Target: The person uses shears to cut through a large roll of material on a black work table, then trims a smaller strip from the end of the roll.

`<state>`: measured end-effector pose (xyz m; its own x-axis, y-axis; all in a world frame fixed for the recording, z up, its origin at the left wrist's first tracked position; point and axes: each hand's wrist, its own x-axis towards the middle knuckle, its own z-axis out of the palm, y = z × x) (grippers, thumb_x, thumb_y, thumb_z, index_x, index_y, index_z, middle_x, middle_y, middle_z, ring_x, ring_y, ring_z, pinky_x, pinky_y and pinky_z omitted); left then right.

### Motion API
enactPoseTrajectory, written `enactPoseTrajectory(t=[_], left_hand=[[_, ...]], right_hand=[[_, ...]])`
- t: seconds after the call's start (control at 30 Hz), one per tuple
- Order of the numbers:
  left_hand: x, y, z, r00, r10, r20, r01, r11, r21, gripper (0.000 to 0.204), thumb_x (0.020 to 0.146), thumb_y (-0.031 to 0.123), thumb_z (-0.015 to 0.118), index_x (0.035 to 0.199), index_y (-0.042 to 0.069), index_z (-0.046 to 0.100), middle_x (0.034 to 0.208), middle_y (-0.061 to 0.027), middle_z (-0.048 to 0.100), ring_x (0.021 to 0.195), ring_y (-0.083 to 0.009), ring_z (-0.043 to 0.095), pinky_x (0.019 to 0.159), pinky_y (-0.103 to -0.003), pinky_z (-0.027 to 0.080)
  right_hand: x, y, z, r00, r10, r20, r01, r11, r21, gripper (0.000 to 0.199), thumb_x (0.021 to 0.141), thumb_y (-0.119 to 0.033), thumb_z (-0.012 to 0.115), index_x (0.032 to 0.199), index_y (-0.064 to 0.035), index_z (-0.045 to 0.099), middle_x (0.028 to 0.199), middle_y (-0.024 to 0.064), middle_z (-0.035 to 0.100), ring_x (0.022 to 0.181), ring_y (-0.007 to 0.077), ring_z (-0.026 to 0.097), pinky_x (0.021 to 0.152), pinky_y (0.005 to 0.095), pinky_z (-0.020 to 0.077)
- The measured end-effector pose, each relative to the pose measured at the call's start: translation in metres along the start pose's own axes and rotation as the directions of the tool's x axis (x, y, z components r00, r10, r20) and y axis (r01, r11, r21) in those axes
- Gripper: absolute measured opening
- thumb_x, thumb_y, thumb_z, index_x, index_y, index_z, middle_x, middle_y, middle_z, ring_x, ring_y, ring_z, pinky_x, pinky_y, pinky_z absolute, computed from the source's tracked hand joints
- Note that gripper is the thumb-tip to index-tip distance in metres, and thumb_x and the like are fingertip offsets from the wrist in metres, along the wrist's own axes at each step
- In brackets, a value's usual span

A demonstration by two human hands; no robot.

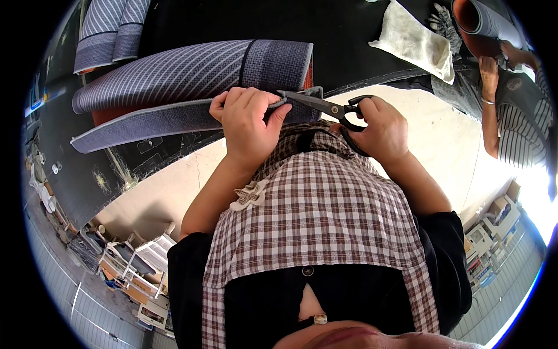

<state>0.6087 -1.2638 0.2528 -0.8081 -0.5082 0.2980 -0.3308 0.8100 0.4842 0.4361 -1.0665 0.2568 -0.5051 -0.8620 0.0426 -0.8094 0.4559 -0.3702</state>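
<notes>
A long grey-blue mat (pixel 174 75) with pale stripes and a reddish underside lies partly rolled along the table's near edge, its near border (pixel 151 125) turned toward me. My left hand (pixel 250 119) pinches that bound edge between thumb and fingers. In my right hand (pixel 375 125) is a pair of black-handled scissors (pixel 317 103), fingers through the loops. The blades point left, their tips touching or very close to the edge beside my left thumb. Whether they cut into anything is too small to tell.
More rolled mats (pixel 110 35) lie at the far left of the black table (pixel 192 17). A pale cloth (pixel 412 43) and a dark glove (pixel 444 26) are at the far right. Beyond them a co-worker's hands (pixel 491 67) hold another rolled mat (pixel 482 20). White chairs (pixel 154 253) stand lower left.
</notes>
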Motion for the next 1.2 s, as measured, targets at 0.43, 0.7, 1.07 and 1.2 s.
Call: enactPoseTrajectory(t=[0.43, 0.7, 1.07, 1.2], left_hand=[[-0.005, 0.006, -0.006, 0.999, 0.041, -0.001, -0.041, 0.999, -0.036, 0.016, 0.08, 0.029, 0.084, 0.092, 0.019, 0.08, 0.083, 0.0085, 0.067, 0.088, -0.0126, 0.06, 0.1, -0.039, 0.028], [-0.014, -0.01, -0.001, 0.889, 0.31, -0.338, -0.284, 0.951, 0.126, 0.022, 0.073, 0.019, 0.087, 0.093, 0.024, 0.081, 0.1, 0.0062, 0.063, 0.093, -0.0167, 0.058, 0.088, -0.035, 0.039], [-0.039, 0.001, -0.035, 0.947, 0.248, -0.205, -0.284, 0.942, -0.176, 0.013, 0.081, 0.006, 0.077, 0.077, 0.01, 0.064, 0.084, -0.0055, 0.066, 0.076, -0.0259, 0.06, 0.072, -0.037, 0.048], [-0.029, 0.008, -0.042, 0.919, 0.291, 0.265, -0.145, 0.877, -0.458, 0.028, 0.076, 0.021, 0.085, 0.075, 0.009, 0.06, 0.08, -0.0032, 0.066, 0.072, -0.0235, 0.06, 0.07, -0.034, 0.047]], right_hand=[[0.017, 0.003, 0.009, 0.95, 0.115, 0.29, -0.284, 0.699, 0.656, 0.049, 0.071, -0.029, 0.096, 0.095, -0.0036, 0.062, 0.089, 0.0039, 0.067, 0.083, 0.0106, 0.06, 0.076, 0.0268, 0.049], [0.037, -0.035, 0.04, 0.891, 0.176, 0.418, -0.451, 0.253, 0.856, 0.039, 0.079, -0.004, 0.086, 0.089, -0.0124, 0.05, 0.08, -0.0063, 0.056, 0.073, 0.0019, 0.052, 0.066, 0.0193, 0.0436], [0.046, -0.034, 0.05, 0.858, 0.117, 0.5, -0.514, 0.219, 0.829, 0.036, 0.08, -0.005, 0.087, 0.092, -0.0103, 0.053, 0.078, -0.005, 0.057, 0.07, 0.0034, 0.054, 0.064, 0.0205, 0.0461], [0.045, -0.032, 0.055, 0.878, 0.08, 0.472, -0.479, 0.139, 0.867, 0.037, 0.08, -0.001, 0.085, 0.092, -0.0116, 0.052, 0.08, -0.0045, 0.06, 0.071, 0.0033, 0.056, 0.065, 0.0202, 0.048]])
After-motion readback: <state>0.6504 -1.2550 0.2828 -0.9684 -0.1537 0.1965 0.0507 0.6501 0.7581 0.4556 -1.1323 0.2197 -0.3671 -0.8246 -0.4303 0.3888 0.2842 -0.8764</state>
